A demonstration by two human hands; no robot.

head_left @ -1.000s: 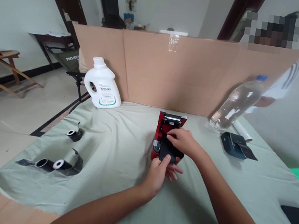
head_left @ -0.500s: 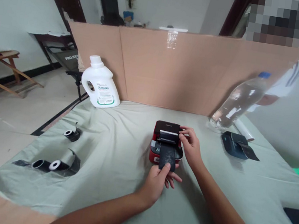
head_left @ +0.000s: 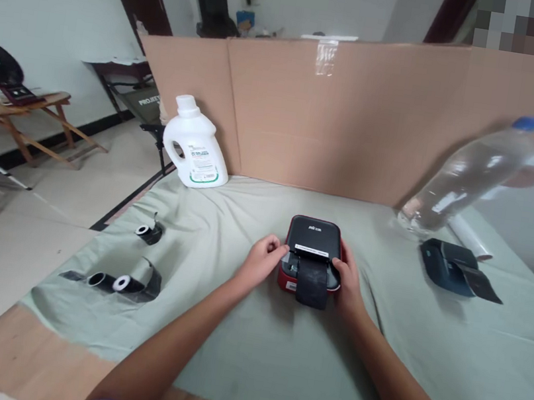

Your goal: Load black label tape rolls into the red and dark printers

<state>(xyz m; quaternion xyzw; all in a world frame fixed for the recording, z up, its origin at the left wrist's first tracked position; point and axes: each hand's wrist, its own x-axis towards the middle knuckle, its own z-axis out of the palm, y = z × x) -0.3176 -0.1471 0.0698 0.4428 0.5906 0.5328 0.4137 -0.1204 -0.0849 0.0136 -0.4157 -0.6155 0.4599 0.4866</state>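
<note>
A small red-and-black label printer (head_left: 315, 232) sits on the cloth with its lid down. From its front slot a black strip (head_left: 313, 287) hangs over the edge. My right hand (head_left: 349, 280) wraps the printer's right side, thumb on the top by the lid seam. At the left edge, my left hand (head_left: 263, 258) has its fingers curled, with the fingertips pressing against the printer near a small grey tab. The undersides of my fingers are hidden.
Black rolls (head_left: 128, 285) and a smaller roll (head_left: 148, 232) lie at left. A white detergent jug (head_left: 197, 149) and a tilted water bottle (head_left: 466, 176) lean near a cardboard screen (head_left: 319, 121). A dark printer-like device (head_left: 447, 267) is at right. A person stands behind the screen.
The printer's lid has swung from open to down. My left hand let go of the black strip and moved to the printer's left edge. My right hand went from inside the printer to its right side.
</note>
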